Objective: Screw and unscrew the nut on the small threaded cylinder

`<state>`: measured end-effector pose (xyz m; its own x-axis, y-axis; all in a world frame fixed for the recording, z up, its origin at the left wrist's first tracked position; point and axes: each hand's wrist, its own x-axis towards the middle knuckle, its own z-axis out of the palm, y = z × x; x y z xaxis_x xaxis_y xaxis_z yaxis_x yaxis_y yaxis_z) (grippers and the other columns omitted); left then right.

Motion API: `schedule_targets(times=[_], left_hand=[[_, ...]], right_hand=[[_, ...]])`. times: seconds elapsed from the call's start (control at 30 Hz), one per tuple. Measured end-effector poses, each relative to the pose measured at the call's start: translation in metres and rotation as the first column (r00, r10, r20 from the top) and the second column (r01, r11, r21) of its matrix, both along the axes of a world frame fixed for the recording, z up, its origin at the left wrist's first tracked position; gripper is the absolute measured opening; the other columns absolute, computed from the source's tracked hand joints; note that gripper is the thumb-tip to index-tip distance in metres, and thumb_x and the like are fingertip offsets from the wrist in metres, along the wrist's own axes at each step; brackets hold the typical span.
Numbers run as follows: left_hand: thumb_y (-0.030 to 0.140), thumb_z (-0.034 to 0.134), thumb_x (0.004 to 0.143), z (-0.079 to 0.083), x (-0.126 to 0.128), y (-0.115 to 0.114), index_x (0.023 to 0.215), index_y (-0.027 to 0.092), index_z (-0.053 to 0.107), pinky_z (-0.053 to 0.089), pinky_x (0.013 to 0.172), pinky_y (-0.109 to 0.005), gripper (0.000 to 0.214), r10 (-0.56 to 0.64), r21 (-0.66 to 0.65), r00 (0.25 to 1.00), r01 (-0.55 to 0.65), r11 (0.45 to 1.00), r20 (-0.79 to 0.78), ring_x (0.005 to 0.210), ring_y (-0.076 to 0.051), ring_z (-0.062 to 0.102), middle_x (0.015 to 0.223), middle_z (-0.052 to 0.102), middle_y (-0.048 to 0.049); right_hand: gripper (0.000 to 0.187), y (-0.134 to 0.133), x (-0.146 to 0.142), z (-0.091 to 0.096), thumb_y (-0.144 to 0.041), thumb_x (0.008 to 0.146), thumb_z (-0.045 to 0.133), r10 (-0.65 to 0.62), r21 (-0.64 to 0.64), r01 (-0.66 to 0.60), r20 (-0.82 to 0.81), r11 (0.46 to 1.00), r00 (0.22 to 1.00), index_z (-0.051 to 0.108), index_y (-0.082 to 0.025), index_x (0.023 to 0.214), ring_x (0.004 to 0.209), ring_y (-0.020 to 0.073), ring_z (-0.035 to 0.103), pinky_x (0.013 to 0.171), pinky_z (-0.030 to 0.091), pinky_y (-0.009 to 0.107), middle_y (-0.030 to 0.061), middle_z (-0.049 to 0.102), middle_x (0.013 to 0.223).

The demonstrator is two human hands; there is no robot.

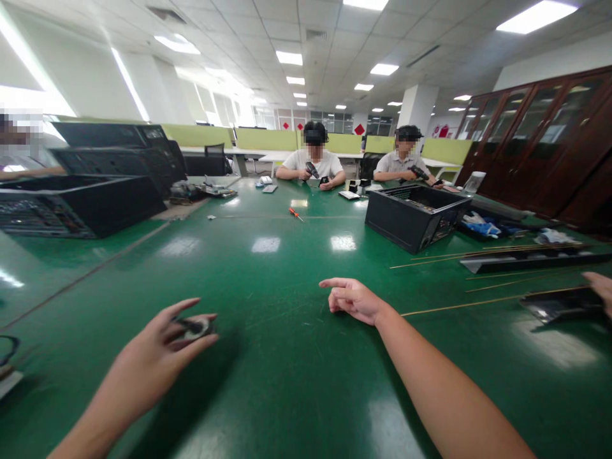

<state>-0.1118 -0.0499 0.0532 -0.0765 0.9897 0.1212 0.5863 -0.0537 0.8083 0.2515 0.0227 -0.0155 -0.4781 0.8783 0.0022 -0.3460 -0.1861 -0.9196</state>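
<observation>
My left hand (160, 347) is closed around a small dark round part with a grey ring (198, 326), held above the green table (268, 382). Its exact kind is too blurred to tell. My right hand (352, 301) is over the middle of the table, index finger stretched out to the left and the other fingers bent. Nothing shows in that hand. An orange-handled screwdriver (295, 214) lies farther off, beyond both hands.
A black computer case (401, 223) stands at right, and more cases (109, 207) at left. Thin rods (459, 307) and dark metal strips (530, 260) lie on the right. Two people opposite hold power drills (312, 169). Another person's hand (600, 290) is at the right edge.
</observation>
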Motion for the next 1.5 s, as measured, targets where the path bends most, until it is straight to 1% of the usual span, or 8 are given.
schedule_targets(times=[0.13,0.3,0.4,0.57,0.7,0.83,1.17,1.5], left_hand=[[0.051,0.083,0.059,-0.012,0.083,0.052,0.102,0.015,0.059,0.055,0.094,-0.045,0.061,-0.261,0.000,0.946,0.266,0.964,0.194,0.094,-0.028,0.071,0.103,0.074,-0.0106],[0.038,0.076,0.069,-0.036,0.135,0.086,0.104,0.018,0.069,0.054,0.088,-0.041,0.041,-0.401,0.077,0.916,0.398,0.914,0.025,0.090,-0.026,0.068,0.100,0.073,-0.0071],[0.038,0.073,0.072,-0.051,0.133,0.092,0.108,0.023,0.070,0.053,0.089,-0.040,0.039,-0.392,0.133,0.918,0.397,0.908,-0.064,0.096,-0.026,0.066,0.105,0.072,-0.0059],[0.034,0.073,0.072,-0.061,0.128,0.095,0.109,0.024,0.069,0.049,0.096,-0.040,0.038,-0.435,0.112,0.894,0.445,0.888,-0.105,0.102,-0.026,0.065,0.107,0.071,-0.0053],[0.024,0.073,0.069,-0.060,0.133,0.092,0.114,0.023,0.062,0.049,0.094,-0.036,0.047,-0.466,0.107,0.885,0.465,0.879,-0.021,0.097,-0.022,0.066,0.102,0.071,-0.0024],[0.023,0.071,0.070,-0.058,0.135,0.090,0.095,0.021,0.064,0.050,0.083,-0.032,0.027,-0.451,0.133,0.892,0.450,0.883,-0.024,0.089,-0.020,0.065,0.094,0.070,-0.0014],[0.022,0.070,0.073,-0.059,0.133,0.086,0.097,0.023,0.066,0.047,0.084,-0.032,0.024,-0.481,0.157,0.874,0.485,0.860,-0.069,0.089,-0.020,0.065,0.093,0.071,-0.0001],[0.023,0.073,0.073,-0.056,0.134,0.085,0.097,0.023,0.068,0.047,0.086,-0.031,0.024,-0.470,0.191,0.876,0.482,0.855,-0.106,0.091,-0.020,0.066,0.095,0.071,0.0007]], right_hand=[[0.053,0.002,-0.002,-0.003,-0.032,0.072,0.079,-0.063,0.031,0.063,-0.001,0.998,0.998,0.063,-0.014,0.119,0.043,0.0018,0.038,0.068,0.049,0.029,-0.0001,0.068,0.074],[0.067,0.005,-0.009,-0.008,-0.021,0.066,0.079,-0.206,0.193,0.182,0.111,0.964,0.972,0.055,-0.020,0.129,0.050,0.0039,0.046,0.049,0.036,0.019,0.0012,0.068,0.091],[0.069,0.004,-0.014,-0.010,-0.014,0.066,0.074,-0.245,0.330,0.158,0.244,0.931,0.938,0.052,-0.022,0.131,0.046,0.0004,0.035,0.044,0.028,0.018,0.0032,0.065,0.105],[0.063,0.001,-0.023,-0.011,-0.015,0.066,0.074,-0.352,0.430,0.180,0.364,0.885,0.862,0.053,-0.023,0.125,0.047,0.0005,0.035,0.044,0.029,0.018,0.0041,0.062,0.113],[0.052,-0.002,-0.027,-0.012,-0.012,0.067,0.072,-0.375,0.450,0.184,0.385,0.874,0.843,0.057,-0.021,0.116,0.054,0.0048,0.045,0.051,0.035,0.021,0.0029,0.063,0.106],[0.034,-0.003,-0.029,-0.013,-0.015,0.071,0.070,-0.415,0.515,0.163,0.423,0.841,0.805,0.063,-0.021,0.104,0.068,0.0117,0.054,0.061,0.041,0.025,0.0016,0.064,0.095],[0.023,-0.002,-0.030,-0.016,-0.021,0.077,0.069,-0.411,0.508,0.157,0.438,0.847,0.799,0.068,-0.021,0.100,0.086,0.0194,0.064,0.074,0.048,0.031,0.0047,0.069,0.098],[0.019,-0.002,-0.028,-0.014,-0.025,0.078,0.070,-0.442,0.542,0.143,0.474,0.828,0.762,0.070,-0.020,0.096,0.082,0.0199,0.066,0.076,0.049,0.033,0.0040,0.072,0.092]])
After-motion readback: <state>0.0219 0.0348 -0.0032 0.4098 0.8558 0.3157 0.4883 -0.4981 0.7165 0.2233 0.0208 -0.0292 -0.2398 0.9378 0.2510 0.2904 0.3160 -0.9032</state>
